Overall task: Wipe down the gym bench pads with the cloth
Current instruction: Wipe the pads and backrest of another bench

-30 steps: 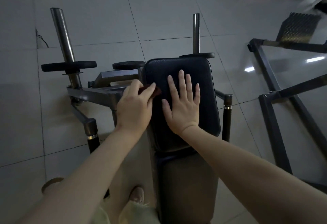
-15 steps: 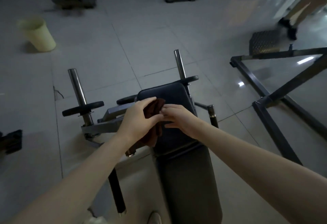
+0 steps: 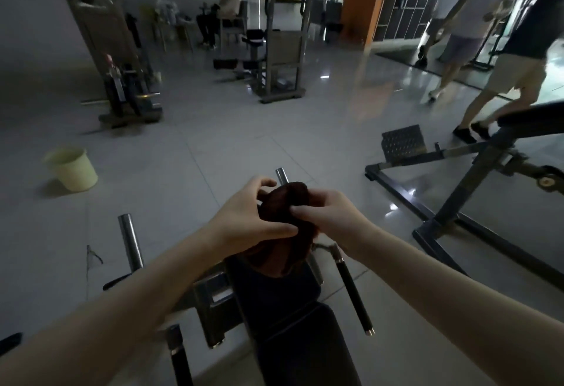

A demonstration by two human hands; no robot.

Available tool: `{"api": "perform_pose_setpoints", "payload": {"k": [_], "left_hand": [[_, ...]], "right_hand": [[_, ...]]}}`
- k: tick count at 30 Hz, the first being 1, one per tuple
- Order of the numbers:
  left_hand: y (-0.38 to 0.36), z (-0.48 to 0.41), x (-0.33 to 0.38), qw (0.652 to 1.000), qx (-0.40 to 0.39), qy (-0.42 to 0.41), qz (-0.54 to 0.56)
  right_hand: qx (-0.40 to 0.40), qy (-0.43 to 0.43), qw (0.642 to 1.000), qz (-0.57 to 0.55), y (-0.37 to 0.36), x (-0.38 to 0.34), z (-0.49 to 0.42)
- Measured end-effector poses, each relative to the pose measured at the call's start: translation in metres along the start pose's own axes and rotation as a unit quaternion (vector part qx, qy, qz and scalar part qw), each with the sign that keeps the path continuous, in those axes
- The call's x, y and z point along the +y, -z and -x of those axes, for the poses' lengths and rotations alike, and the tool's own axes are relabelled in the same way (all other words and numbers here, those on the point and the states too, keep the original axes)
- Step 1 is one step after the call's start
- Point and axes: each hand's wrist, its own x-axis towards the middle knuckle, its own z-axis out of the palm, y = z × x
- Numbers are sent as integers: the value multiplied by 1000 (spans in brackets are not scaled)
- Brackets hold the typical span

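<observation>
A dark reddish-brown cloth [image 3: 285, 233] is bunched up in the air above the black bench pad [image 3: 274, 297]. My left hand [image 3: 247, 215] grips the cloth from the left, its thumb pressed across the front. From the right, my right hand [image 3: 328, 213] pinches the cloth's upper part. The lower end of the cloth hangs down and hides the pad's far end. A second, longer pad [image 3: 305, 352] runs toward me at the bottom.
A pale bucket [image 3: 71, 169] stands on the tiled floor at left. Steel pegs [image 3: 130, 240] flank the bench. A dark machine frame [image 3: 451, 202] stands at right. People walk at the far right, and one person sits at the back.
My right hand left the pad and joined the left on the cloth. Both hands lifted the cloth up off the pad, and my view tilted up toward the room.
</observation>
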Motion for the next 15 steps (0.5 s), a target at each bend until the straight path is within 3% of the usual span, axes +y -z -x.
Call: {"api": "perform_pose_setpoints", "payload": {"k": [9, 15], "left_hand": [[34, 6, 70, 998, -53, -17, -6], [58, -1, 84, 988, -154, 12, -15]], "right_hand": [[0, 53, 994, -98, 37, -61, 29], [42, 79, 987, -132, 47, -84, 44]]}}
